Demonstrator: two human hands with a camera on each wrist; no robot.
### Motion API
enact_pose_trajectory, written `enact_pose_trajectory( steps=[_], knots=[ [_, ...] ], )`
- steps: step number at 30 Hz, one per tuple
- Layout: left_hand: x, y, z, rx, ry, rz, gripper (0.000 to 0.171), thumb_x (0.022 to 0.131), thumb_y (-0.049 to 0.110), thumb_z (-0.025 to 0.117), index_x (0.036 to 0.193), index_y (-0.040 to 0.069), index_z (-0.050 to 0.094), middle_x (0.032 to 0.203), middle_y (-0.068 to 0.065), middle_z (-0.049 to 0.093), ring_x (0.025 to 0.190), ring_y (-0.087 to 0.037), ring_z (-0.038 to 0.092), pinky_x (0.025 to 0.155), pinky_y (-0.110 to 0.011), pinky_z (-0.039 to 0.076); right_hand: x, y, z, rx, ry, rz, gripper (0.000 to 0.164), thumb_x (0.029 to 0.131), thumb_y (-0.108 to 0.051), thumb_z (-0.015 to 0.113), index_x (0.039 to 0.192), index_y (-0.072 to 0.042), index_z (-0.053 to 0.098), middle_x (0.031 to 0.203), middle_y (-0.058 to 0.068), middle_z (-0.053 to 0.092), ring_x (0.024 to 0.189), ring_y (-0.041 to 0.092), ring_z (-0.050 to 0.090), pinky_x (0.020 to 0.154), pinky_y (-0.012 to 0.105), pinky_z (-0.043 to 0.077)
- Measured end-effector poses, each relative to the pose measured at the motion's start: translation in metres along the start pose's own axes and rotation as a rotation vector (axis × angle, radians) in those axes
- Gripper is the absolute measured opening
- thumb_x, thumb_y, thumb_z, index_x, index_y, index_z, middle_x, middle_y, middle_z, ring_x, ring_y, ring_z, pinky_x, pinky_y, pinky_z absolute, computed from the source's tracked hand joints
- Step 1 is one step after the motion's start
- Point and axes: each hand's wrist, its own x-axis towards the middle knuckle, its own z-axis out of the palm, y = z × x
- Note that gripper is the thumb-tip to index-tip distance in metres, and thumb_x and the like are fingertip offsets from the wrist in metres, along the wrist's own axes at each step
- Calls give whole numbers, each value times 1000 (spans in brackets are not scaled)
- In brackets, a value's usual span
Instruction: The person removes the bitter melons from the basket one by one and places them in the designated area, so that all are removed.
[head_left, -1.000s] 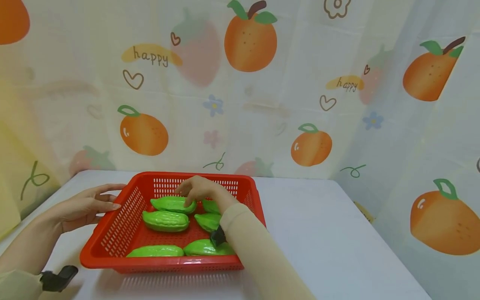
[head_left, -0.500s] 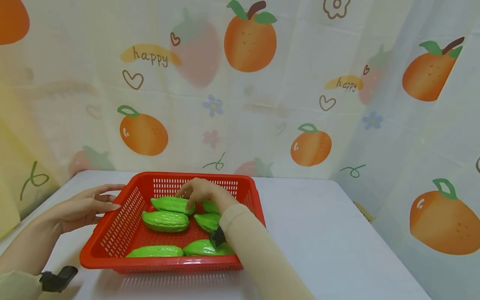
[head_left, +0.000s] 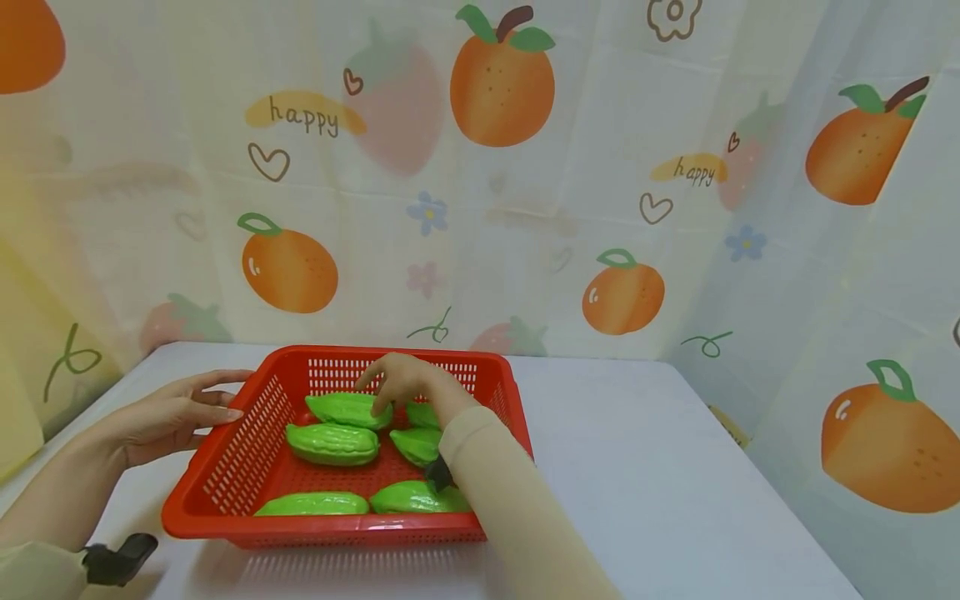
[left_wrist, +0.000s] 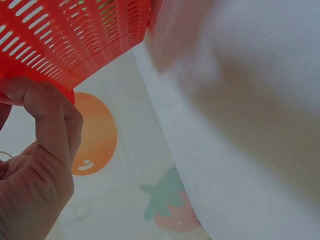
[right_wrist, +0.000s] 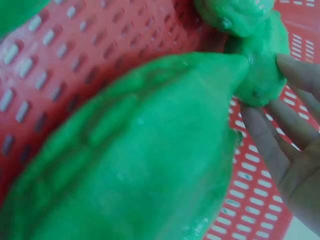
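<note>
- A right hand (head_left: 408, 385) dips into a red basket (head_left: 322, 526), its bent thumb and fingers pinching the right end of the back gourd (head_left: 336, 407), which lies toward the far wall.
- A left hand (head_left: 172, 417) grips the basket's left rim, thumb on the near side, the other fingers bent against it.
- Just in front of the back gourd sits a ridged gourd (head_left: 332, 444); two right-hand gourds (head_left: 414, 444), partly hidden by the right arm, lie beside them.
- Two front gourds (head_left: 313, 503) line the near wall, end to end.
- Beneath the basket, a white table (head_left: 637, 467); behind it hangs a pale curtain (head_left: 510, 200) printed with oranges, strawberries, hearts and the word "happy."
</note>
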Motion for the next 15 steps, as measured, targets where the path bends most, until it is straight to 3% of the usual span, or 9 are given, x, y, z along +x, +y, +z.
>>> enact_pose_trajectory(
  steps=[6, 11, 15],
  knots=[
    [0, 0, 1, -10, -3, 2, 40, 103, 9, 44, 125, 43, 45, 106, 4, 63, 95, -13, 68, 83, -34, 61, -3, -3, -8, 15, -13, 11, 48, 87, -3, 72, 133, -11, 62, 127, 14, 65, 78, 13, 58, 74, 32, 55],
    [-1, 1, 1, -22, -11, 6, 41, 103, 8, 44, 124, 43, 46, 106, 4, 64, 94, -13, 68, 84, -35, 61, -5, -5, -14, 40, -11, 3, 48, 86, -3, 73, 133, -11, 62, 130, 14, 65, 82, 11, 59, 69, 27, 53],
    [-1, 0, 0, -29, -16, 6, 42, 103, 8, 44, 124, 43, 46, 107, 4, 64, 94, -13, 69, 83, -35, 61, -9, -7, -20, 54, 4, -8, 47, 86, -4, 73, 131, -12, 64, 134, 15, 63, 100, 14, 63, 75, 25, 55]
  ],
)
